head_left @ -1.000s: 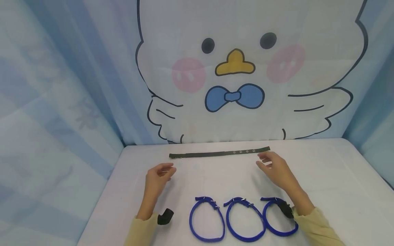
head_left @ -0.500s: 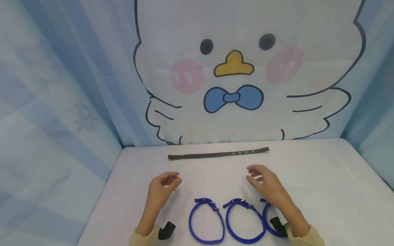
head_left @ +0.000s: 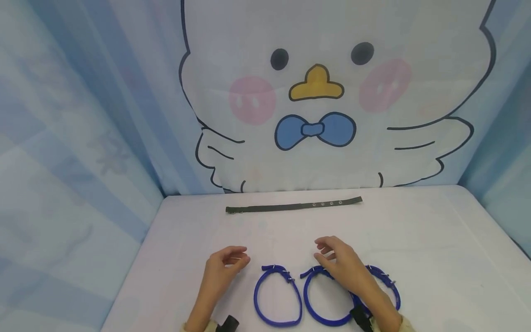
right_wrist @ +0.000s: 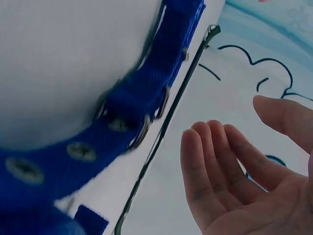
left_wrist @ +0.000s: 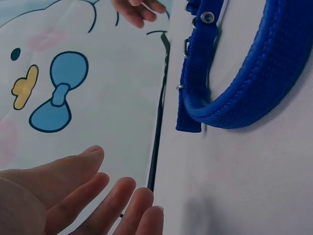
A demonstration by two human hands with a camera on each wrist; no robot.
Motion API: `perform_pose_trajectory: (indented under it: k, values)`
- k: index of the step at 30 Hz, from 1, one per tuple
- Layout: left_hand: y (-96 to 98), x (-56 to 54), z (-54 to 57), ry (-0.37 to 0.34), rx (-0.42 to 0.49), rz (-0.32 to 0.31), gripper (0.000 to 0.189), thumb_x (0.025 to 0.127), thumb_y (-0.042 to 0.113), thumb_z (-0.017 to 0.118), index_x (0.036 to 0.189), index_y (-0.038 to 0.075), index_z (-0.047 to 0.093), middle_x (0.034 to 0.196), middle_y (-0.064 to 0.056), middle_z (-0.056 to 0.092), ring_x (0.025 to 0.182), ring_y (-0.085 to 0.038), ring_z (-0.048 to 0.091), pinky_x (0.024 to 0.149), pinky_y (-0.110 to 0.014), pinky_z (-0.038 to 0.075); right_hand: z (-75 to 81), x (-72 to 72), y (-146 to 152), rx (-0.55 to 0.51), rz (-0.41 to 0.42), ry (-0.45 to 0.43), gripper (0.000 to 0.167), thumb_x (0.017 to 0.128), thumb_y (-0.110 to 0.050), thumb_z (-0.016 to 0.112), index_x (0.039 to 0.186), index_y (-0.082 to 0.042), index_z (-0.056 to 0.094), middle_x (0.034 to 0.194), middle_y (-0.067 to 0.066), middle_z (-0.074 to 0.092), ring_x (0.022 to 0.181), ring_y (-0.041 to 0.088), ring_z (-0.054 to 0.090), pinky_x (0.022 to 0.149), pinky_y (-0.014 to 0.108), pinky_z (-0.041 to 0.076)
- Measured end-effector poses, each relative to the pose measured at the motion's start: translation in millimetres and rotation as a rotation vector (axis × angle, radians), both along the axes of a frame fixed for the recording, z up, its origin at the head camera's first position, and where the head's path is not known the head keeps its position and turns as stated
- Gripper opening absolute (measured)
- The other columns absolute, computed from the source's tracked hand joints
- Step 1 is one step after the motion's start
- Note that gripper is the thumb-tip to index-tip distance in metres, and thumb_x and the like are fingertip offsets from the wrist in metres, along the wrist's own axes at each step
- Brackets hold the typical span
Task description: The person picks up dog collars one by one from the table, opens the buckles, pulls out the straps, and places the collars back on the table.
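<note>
A dark green collar (head_left: 269, 208) with metal eyelets lies stretched out flat along the table's far edge. Three blue buckled collars are fastened into loops nearer the front: a left one (head_left: 286, 324), a middle one (head_left: 305, 299) and a right one (head_left: 383, 277). My left hand (head_left: 224, 271), empty with relaxed fingers, is left of the left blue collar. My right hand (head_left: 344, 265) is empty too, its fingers loosely bent above the middle collar, and its forearm hides part of the right one. In the right wrist view, a blue collar (right_wrist: 142, 93) shows its buckle and eyelets close up.
The white table (head_left: 448, 258) reaches back to a hanging cloth (head_left: 315, 166) printed with a cartoon face and bow tie. Blue patterned curtains (head_left: 74, 184) close off the sides. Each wrist wears a black camera, such as the left one (head_left: 228, 324).
Both hands have drawn back from beside the green collar toward the front of the table. The right hand has also shifted left, over the middle blue collar. The collars stay put.
</note>
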State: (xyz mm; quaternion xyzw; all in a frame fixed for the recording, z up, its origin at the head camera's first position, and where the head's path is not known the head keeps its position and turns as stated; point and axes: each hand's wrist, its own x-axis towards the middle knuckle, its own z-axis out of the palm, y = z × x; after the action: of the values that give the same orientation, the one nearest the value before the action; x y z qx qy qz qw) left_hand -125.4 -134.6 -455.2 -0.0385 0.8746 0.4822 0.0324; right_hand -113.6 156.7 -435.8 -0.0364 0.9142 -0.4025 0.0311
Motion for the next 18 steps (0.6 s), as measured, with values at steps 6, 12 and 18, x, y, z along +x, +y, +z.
perform_pose_trajectory:
  k: [6, 12, 18]
  values:
    - [2.2, 6.7, -5.0, -0.026, -0.023, -0.044, 0.028, 0.085, 0.020, 0.079, 0.110, 0.010, 0.072, 0.096, -0.001, 0.074, 0.088, -0.017, 0.068, 0.078, -0.034, 0.059, -0.6, 3.9, -18.6, 0.005, 0.048, -0.001, 0.031, 0.089, -0.011, 0.073, 0.118, -0.003, 0.065, 0.102, 0.004, 0.066, 0.091, 0.014, 0.064, 0.081, 0.032, 0.058]
    - [3.2, 11.9, -8.8, -0.043, -0.025, -0.110, 0.028, 0.086, 0.018, 0.078, 0.111, 0.008, 0.071, 0.095, -0.002, 0.073, 0.085, -0.017, 0.069, 0.075, -0.034, 0.060, -1.3, 6.1, -28.1, 0.019, 0.152, -0.022, 0.032, 0.090, -0.015, 0.073, 0.118, -0.003, 0.064, 0.104, 0.005, 0.065, 0.095, 0.019, 0.064, 0.081, 0.037, 0.058]
    - [9.5, 15.3, -12.9, -0.060, -0.037, -0.164, 0.029, 0.085, 0.017, 0.079, 0.111, 0.008, 0.071, 0.092, -0.001, 0.072, 0.081, -0.014, 0.067, 0.071, -0.029, 0.059, -6.6, 6.7, -34.3, 0.023, 0.242, -0.044, 0.032, 0.090, -0.016, 0.073, 0.117, -0.001, 0.065, 0.105, 0.007, 0.065, 0.095, 0.022, 0.064, 0.080, 0.039, 0.057]
